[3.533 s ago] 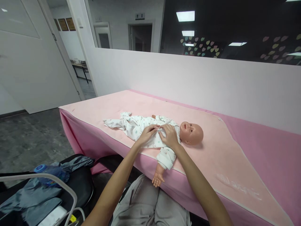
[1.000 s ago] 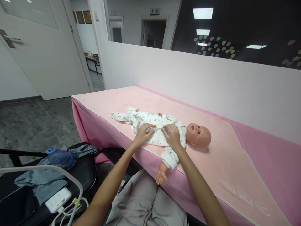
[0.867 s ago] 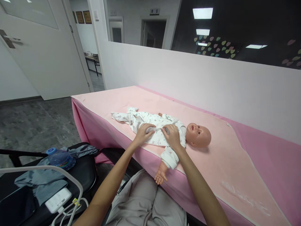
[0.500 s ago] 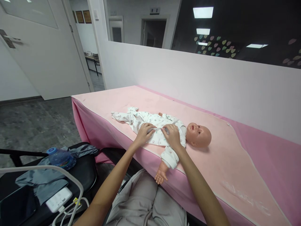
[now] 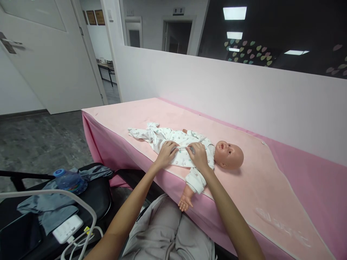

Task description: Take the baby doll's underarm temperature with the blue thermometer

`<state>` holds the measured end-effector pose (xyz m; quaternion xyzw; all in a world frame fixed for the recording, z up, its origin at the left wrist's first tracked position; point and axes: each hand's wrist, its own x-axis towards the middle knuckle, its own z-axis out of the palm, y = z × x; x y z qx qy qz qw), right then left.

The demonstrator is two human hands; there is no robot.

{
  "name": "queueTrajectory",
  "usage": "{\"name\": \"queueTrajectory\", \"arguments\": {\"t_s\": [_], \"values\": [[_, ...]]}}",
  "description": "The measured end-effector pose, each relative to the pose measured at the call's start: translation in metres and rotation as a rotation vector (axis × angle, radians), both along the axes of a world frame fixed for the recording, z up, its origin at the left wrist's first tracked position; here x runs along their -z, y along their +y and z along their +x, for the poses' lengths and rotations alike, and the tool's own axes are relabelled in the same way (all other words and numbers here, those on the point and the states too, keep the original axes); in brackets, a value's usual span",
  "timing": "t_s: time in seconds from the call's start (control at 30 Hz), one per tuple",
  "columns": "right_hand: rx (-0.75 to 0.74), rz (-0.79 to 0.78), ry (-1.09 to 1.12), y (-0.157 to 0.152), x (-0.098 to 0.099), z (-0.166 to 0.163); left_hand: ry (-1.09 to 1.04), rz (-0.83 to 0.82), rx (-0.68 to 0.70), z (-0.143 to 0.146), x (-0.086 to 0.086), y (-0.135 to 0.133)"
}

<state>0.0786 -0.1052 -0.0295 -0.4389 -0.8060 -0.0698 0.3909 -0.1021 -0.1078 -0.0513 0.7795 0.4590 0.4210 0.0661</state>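
A baby doll (image 5: 230,155) lies on its back across the pink-covered table, its head to the right and its legs to the left. It wears a white baby romper (image 5: 182,138) with a small print. Over the doll's belly, my left hand (image 5: 167,153) pinches the romper's front, where a narrow white strip shows. My right hand (image 5: 198,156), closer to the doll's chest, grips the same strip, which runs taut between both hands. Fingertips partly hide what they hold. The doll's near arm (image 5: 186,198) hangs over the table's front edge.
The pink tabletop (image 5: 260,187) runs along a white wall (image 5: 217,86) under a window. At my left, a black chair (image 5: 100,196) holds a blue-capped bottle (image 5: 71,181), grey cloth, a phone (image 5: 67,228) with a white cable, and a dark tablet (image 5: 20,236).
Both hands stay at the romper's front in nearly the same place. The white strip between them looks slightly longer and straighter. The doll has not moved.
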Motion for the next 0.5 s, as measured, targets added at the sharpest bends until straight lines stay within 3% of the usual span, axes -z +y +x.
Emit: {"name": "queueTrajectory", "arguments": {"t_s": [0.5], "values": [[0.039,0.040,-0.057,-0.0001,0.0005,-0.0012,-0.028,-0.053,0.020,-0.0013,-0.0006,0.0007]]}}
